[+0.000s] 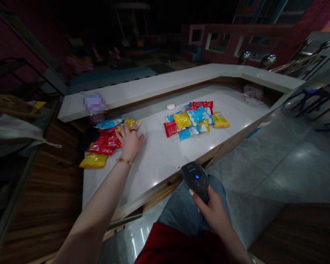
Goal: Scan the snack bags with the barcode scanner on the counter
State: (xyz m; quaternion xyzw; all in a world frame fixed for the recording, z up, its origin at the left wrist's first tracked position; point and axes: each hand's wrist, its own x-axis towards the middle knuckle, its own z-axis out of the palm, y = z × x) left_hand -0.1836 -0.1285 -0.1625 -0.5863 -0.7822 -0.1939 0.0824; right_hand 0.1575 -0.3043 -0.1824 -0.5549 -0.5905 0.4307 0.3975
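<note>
My right hand (213, 209) is wrapped round the handle of a black barcode scanner (194, 176) with a lit blue light, held above my lap. On the left of the white counter, my left hand (130, 141) reaches over a pile of snack bags, fingers spread. Its fingertips lie on a yellow snack bag (136, 123) at the pile's right edge. Beside it are a blue and white bag (110, 123), red bags (100, 143) and another yellow bag (94, 160). A second pile holds red, yellow and blue bags (199, 115), farther right on the counter.
The white counter (145, 161) has a raised ledge (159, 86) along its far side. A small white round object (171, 106) sits behind the second pile. At the far right end lies a plastic bag (253, 94). A grey cloth sack (13, 135) is at far left.
</note>
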